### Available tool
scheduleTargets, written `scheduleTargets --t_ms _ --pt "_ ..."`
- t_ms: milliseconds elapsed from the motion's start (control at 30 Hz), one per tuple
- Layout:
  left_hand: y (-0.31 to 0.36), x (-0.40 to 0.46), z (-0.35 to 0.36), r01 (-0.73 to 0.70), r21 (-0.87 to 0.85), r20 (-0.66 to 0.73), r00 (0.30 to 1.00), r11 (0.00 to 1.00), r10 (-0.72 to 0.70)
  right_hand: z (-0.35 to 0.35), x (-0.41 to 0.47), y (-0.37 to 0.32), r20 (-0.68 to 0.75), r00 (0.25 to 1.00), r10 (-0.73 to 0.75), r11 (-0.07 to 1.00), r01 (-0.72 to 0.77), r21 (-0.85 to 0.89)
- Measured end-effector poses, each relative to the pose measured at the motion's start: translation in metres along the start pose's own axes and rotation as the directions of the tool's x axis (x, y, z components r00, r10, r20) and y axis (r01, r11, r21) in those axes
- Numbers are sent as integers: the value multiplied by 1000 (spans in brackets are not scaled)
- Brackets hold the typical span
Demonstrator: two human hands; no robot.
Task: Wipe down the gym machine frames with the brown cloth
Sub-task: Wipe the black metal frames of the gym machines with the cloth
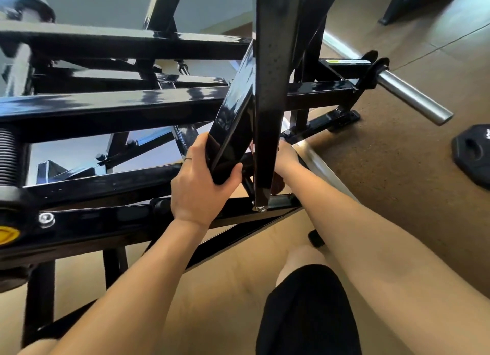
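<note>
The left hand (pixel 197 186) grips one slanted black bar (pixel 233 116), the right hand (pixel 286 158) is half hidden so I cannot tell, and one weight plate (pixel 474 153) lies nearby.

frame (pixel 132 103): glossy black painted metal | peg (pixel 413 96): bare brushed steel | floor (pixel 397 169): matt brown, speckled | weight plate (pixel 474 153): matt black rubber

Black frame bars (pixel 127 100) crisscross closely ahead, leaving narrow triangular gaps; an upright post (pixel 267 95) splits the middle. Right, open floor (pixel 384 169) past the steel sleeve (pixel 413 96) and weight plate (pixel 474 153)
</note>
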State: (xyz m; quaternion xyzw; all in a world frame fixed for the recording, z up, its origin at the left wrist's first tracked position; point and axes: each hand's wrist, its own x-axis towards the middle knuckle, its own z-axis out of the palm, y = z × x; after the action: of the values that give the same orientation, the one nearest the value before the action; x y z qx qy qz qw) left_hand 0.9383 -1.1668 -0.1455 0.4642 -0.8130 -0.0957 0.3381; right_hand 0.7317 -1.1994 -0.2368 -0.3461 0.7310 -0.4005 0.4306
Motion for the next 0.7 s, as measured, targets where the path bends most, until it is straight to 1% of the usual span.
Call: scheduleTargets --t_ms 33,67,100,133,200,233,300,367,433,500,567,633,700 --pt "0 0 0 3 -1 1 1000 1000 -3 -3 -8 -4 -5 999 44 978 -42 205" --pt "1 0 -1 9 -3 3 1000 1000 -9 -7 -22 -9 -19 996 92 905 -76 418" --pt "1 1 -1 16 -3 5 1000 1000 -16 -13 -39 -15 -65 991 119 817 -60 573" --pt "1 1 -1 22 -2 6 1000 1000 -22 -20 -60 -20 -128 982 140 767 -26 641" --pt "1 0 -2 31 3 5 1000 1000 -31 -27 -106 -26 -223 968 117 752 61 656" --pt "2 0 -2 35 1 8 999 999 -35 -26 -126 -28 -236 969 71 760 100 642" --pt "1 0 -2 36 0 12 999 999 -35 -14 -152 -32 -206 978 -28 783 150 603" --pt "0 -1 -2 29 -1 12 1000 1000 -29 1 -158 -35 -238 970 -57 798 188 573" --pt "1 -1 -3 24 -13 16 1000 1000 -24 10 -154 -32 -285 958 -26 845 174 506" --pt "2 0 -4 27 -28 14 1000 999 -26 19 -154 -16 -282 958 49 889 87 450" --pt "2 -2 -5 31 -42 21 999 999 -30 27 -164 -3 -269 956 118 870 30 492" --pt "0 -1 -6 29 -39 26 999 999 -28 27 -173 -15 -364 927 88 847 122 517" --pt "-1 -1 -6 33 -44 40 999 998 -31 21 -183 -39 -508 861 -7 802 308 511"
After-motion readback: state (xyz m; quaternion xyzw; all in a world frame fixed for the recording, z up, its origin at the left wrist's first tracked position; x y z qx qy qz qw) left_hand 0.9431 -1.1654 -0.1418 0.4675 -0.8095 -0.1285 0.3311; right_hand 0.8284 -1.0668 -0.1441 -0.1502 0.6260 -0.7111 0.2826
